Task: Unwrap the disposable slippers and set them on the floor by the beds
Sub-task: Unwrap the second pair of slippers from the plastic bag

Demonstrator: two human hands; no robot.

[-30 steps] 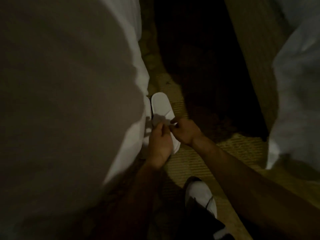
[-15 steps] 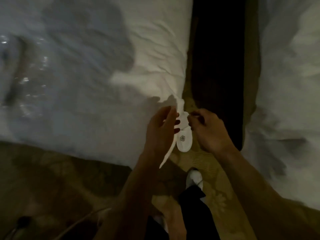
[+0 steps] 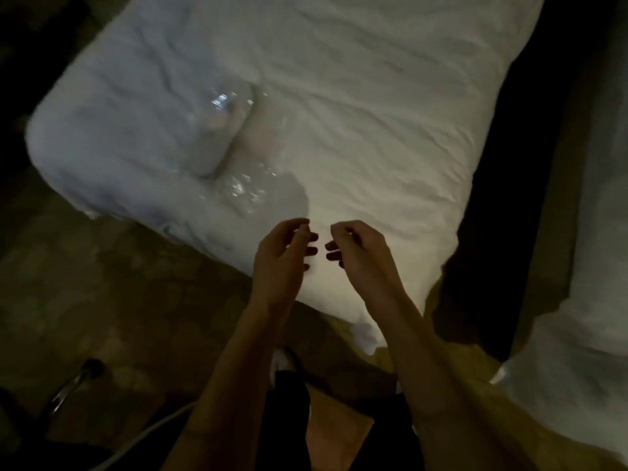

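A: Nearest?
B: A shoe (image 3: 282, 360) on the carpet (image 3: 102, 300).
A: The hands?
B: Left hand (image 3: 282, 263) and right hand (image 3: 360, 256) hang over the bed (image 3: 356, 96) edge, fingers loosely curled, holding nothing.
A: Slippers?
B: A wrapped pack (image 3: 221, 130) on the bed (blurred), crinkled plastic (image 3: 248, 190) beside it.

wrapped slippers (image 3: 221, 130) on bed (image 3: 373, 96)

A patterned brown carpet (image 3: 112, 300) lies underfoot; a pale cable (image 3: 142, 436) crosses it beside a blurred chrome metal leg (image 3: 69, 389) at lower left.
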